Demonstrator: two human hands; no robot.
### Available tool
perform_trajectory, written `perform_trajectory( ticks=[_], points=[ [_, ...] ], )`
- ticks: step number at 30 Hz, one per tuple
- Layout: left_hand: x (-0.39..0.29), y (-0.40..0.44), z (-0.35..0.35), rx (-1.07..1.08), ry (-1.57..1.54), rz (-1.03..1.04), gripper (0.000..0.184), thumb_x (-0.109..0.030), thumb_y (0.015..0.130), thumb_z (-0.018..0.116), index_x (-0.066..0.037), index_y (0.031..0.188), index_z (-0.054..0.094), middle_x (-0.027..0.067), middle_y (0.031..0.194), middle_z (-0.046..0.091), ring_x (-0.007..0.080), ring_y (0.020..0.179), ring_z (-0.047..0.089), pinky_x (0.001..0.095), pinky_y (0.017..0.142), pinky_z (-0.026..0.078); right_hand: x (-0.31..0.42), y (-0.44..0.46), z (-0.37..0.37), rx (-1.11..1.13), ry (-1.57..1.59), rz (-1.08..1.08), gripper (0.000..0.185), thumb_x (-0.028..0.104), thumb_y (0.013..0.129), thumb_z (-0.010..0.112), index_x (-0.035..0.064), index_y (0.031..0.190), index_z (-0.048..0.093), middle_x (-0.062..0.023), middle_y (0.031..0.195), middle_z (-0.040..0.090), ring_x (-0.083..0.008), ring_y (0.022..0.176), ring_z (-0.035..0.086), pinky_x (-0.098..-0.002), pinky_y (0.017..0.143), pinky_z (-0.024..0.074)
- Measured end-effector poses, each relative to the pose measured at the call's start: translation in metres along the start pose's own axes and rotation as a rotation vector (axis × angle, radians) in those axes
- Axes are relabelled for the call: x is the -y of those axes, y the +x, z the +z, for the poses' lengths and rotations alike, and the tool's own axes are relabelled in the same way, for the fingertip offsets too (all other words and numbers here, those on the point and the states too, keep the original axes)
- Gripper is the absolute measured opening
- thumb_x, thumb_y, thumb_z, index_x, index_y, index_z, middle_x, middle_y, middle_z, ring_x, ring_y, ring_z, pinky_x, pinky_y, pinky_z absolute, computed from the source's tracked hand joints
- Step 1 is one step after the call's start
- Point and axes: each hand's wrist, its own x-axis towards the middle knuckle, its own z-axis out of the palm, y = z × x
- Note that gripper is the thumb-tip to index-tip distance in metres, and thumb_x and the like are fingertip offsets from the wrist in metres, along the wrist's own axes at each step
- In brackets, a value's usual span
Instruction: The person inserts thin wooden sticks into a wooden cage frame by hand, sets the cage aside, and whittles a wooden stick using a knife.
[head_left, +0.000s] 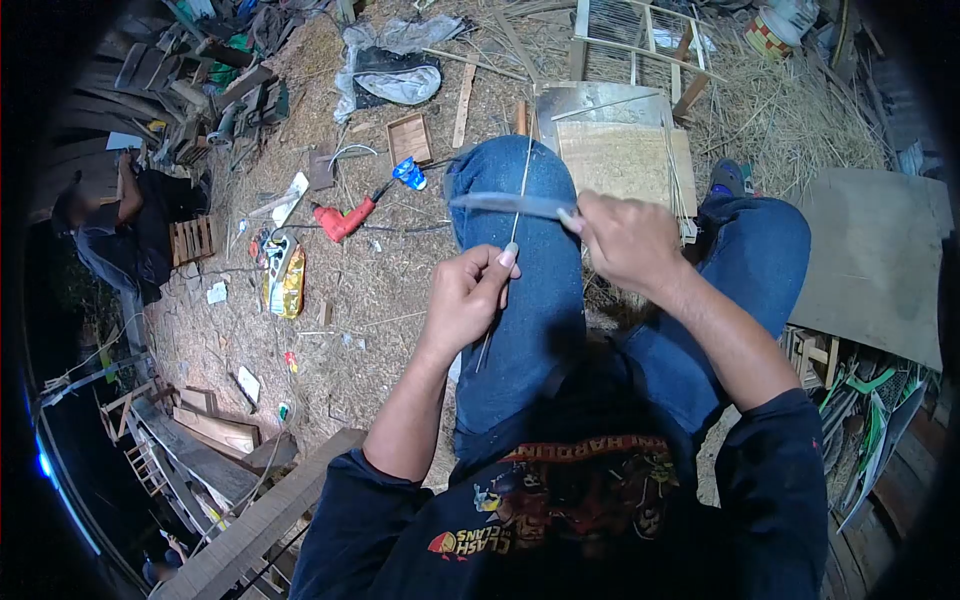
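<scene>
My left hand [468, 297] is closed, pinching a thin stick [524, 178] between thumb and fingers. The stick runs lengthwise over my left thigh, past the knee at its far end. In my right hand [628, 238] is a knife [515, 204], its handle mostly hidden by the fingers. The blade points left and lies across the stick just beyond my left thumb; whether it cuts into the stick I cannot tell. Under both lies the blue jeans leg [520, 320].
Left of my knee are a red power drill [343, 218], a wooden box [409, 138] and a yellow packet [286, 282]. Boards [630, 160] lie ahead, with a wire-and-wood frame [650, 45] behind. Another person [120, 225] sits at far left. A large panel [870, 260] stands right.
</scene>
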Motion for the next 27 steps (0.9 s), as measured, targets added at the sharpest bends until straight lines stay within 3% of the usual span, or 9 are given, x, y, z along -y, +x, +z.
perform_trajectory(
  ticks=[7,9,15,20,22,26,27],
  points=[
    [-0.011,-0.008,0.001,-0.014,0.065,-0.015,0.03,-0.026,0.105,0.069,0.0,0.09,0.071,-0.0029,0.063,0.059,0.0048,0.057,0.054,0.0234,0.053,0.04,0.005,-0.01,0.005,-0.072,0.056,-0.018,0.028,0.035,0.104,0.057,0.0102,0.09,0.057,-0.0079,0.066,0.067,-0.0267,0.056,0.07,-0.0412,0.048,0.054],
    [-0.01,-0.015,0.001,-0.067,0.113,0.001,0.029,-0.027,0.101,0.071,-0.001,0.089,0.075,0.0039,0.061,0.065,0.0086,0.055,0.059,0.0301,0.053,0.044,0.011,-0.013,0.001,-0.011,0.012,-0.018,0.029,0.035,0.104,0.057,0.0104,0.089,0.057,-0.007,0.064,0.066,-0.0258,0.055,0.07,-0.0416,0.046,0.0533],
    [-0.001,-0.017,0.011,-0.209,0.164,0.094,0.023,-0.021,0.096,0.076,0.0,0.085,0.076,0.0076,0.06,0.065,0.0105,0.053,0.059,0.0312,0.051,0.044,0.011,-0.014,0.004,-0.055,0.013,-0.049,0.032,0.037,0.105,0.056,0.0113,0.086,0.058,-0.0063,0.063,0.066,-0.0239,0.051,0.068,-0.0421,0.042,0.0505],
    [0.003,-0.017,0.017,-0.252,0.184,0.133,0.021,-0.019,0.095,0.077,0.0,0.085,0.076,0.0071,0.059,0.064,0.0096,0.052,0.057,0.0305,0.051,0.044,0.016,-0.015,0.002,0.014,0.01,-0.007,0.032,0.036,0.104,0.057,0.0107,0.085,0.058,-0.0067,0.064,0.067,-0.0238,0.051,0.069,-0.0416,0.042,0.0504],
    [0.004,-0.016,0.019,-0.268,0.179,0.126,0.021,-0.018,0.094,0.077,0.0,0.085,0.076,0.0068,0.059,0.064,0.0092,0.051,0.057,0.03,0.051,0.043,0.019,-0.017,0.002,-0.017,0.042,-0.035,0.029,0.034,0.102,0.06,0.0109,0.084,0.059,-0.009,0.064,0.064,-0.0295,0.05,0.066,-0.045,0.043,0.0487],
    [-0.001,-0.018,0.024,-0.301,0.116,0.12,0.017,-0.015,0.093,0.078,0.001,0.085,0.077,0.006,0.06,0.065,0.007,0.053,0.056,0.0286,0.05,0.043,0.014,-0.014,0.002,-0.033,0.077,0.003,0.027,0.032,0.101,0.062,0.0106,0.085,0.059,-0.0094,0.066,0.066,-0.0296,0.055,0.068,-0.0444,0.045,0.0504],
    [-0.005,-0.019,0.024,-0.322,0.131,0.095,0.016,-0.014,0.092,0.079,0.001,0.085,0.077,0.0059,0.061,0.066,0.0064,0.054,0.056,0.0283,0.05,0.043,0.015,-0.013,0.0,-0.023,0.076,-0.033,0.03,0.035,0.103,0.058,0.0096,0.087,0.06,-0.0079,0.065,0.068,-0.0266,0.055,0.071,-0.0405,0.045,0.0533]
  ],
)
